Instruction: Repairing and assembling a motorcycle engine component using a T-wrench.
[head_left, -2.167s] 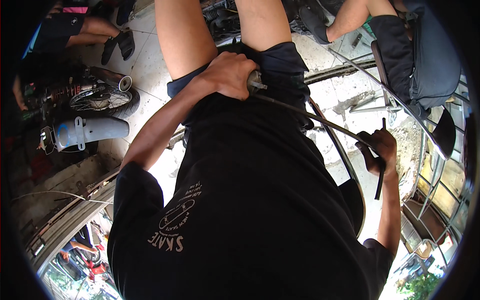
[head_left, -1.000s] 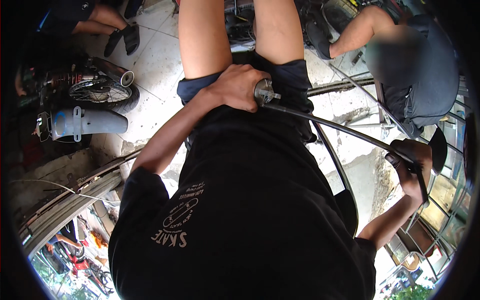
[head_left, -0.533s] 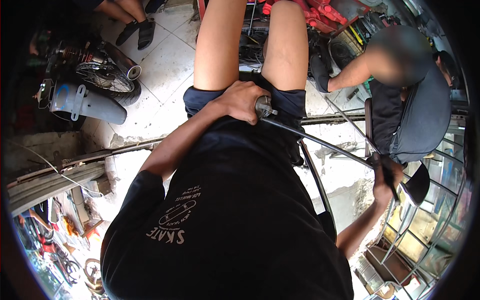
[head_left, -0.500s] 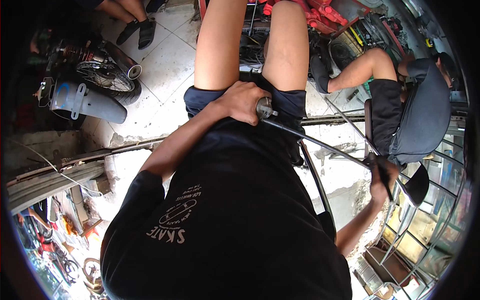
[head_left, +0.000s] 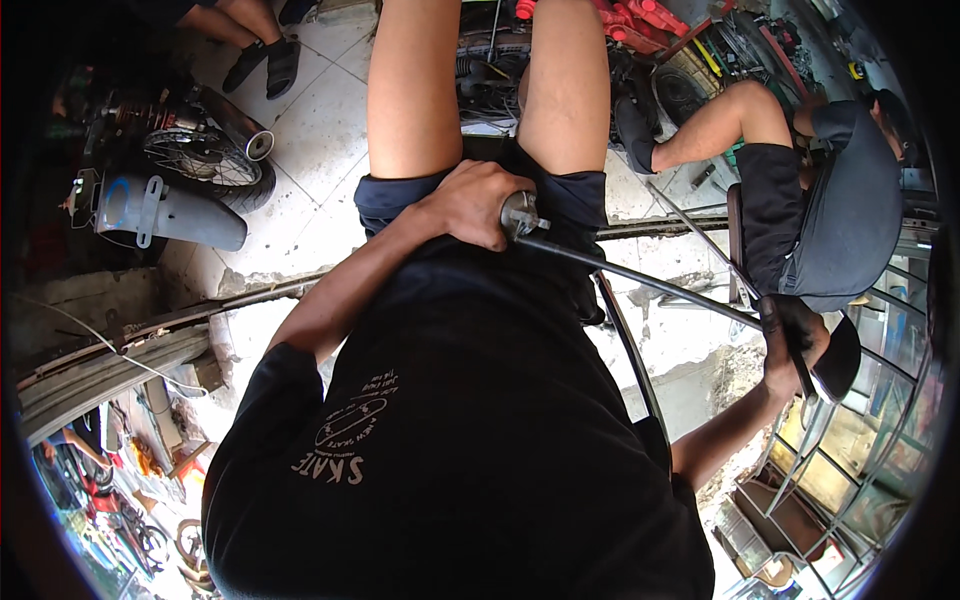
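Note:
Against my lap, my left hand (head_left: 472,205) is closed around a small grey metal part (head_left: 519,214) with short prongs on its exposed face. Its other side is hidden by the palm. From that part a long, thin metal rod (head_left: 650,280) slants out to the right. At the rod's far end my right hand (head_left: 797,342) grips a dark crossbar (head_left: 797,365), so the tool looks like a T-handle wrench. Whether its tip is seated in the part or only touches it, I cannot tell.
A partly dismantled motorcycle with a rear wheel (head_left: 215,160) stands at the left. Another person (head_left: 845,215) sits close on my right. A black stool seat (head_left: 838,362) and a metal rack (head_left: 870,450) lie beyond my right hand. Red parts (head_left: 640,25) are ahead.
My right hand has moved to the right with the crossbar, and the crossbar's angle has turned. My left hand and the metal part have shifted slightly left with my legs.

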